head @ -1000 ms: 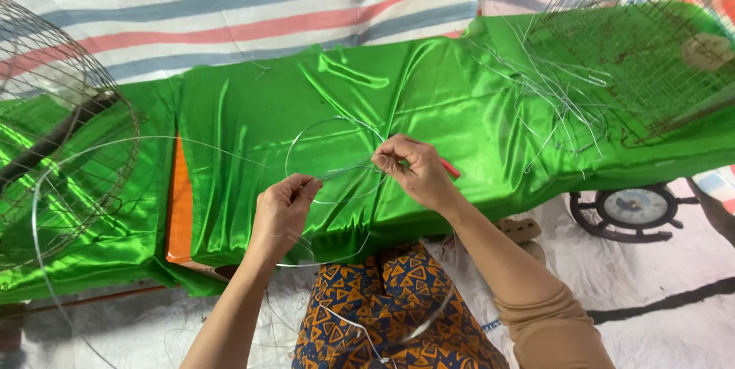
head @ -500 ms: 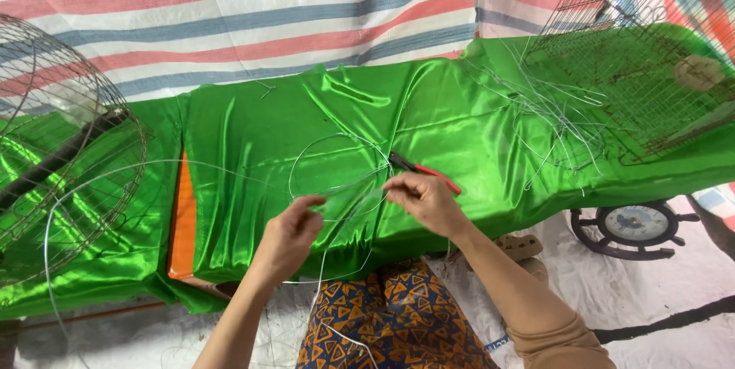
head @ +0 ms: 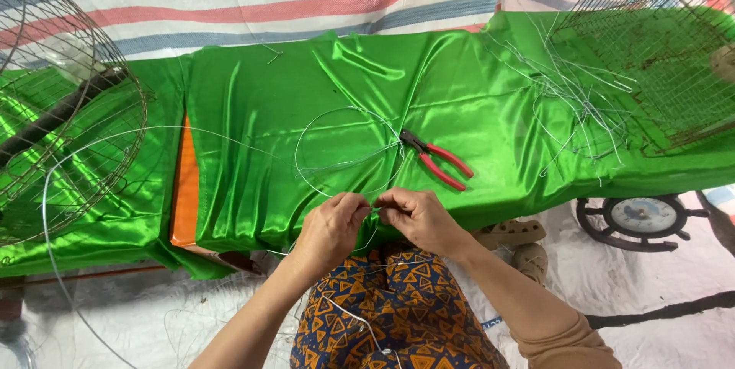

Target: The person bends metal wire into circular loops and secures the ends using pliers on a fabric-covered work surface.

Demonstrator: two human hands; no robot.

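A green cloth [head: 306, 93] covers the bench. A wire cage [head: 658, 55] sits at its right end. Red-handled pliers [head: 438, 158] lie near the front edge. There, the left hand [head: 331, 231] and right hand [head: 417, 218] pinch a thin wire hoop [head: 306, 177].

Makeshift wire workshop, green cloth bench [head: 306, 78], pliers [head: 438, 159], wire cages [head: 658, 55], loose wire bits [head: 566, 93]

Thin bare metal wire [head: 348, 177] in my fingers [head: 360, 208]. Cloth [head: 306, 86] is glossy satin. Pliers [head: 436, 156] have smooth red plastic grips.
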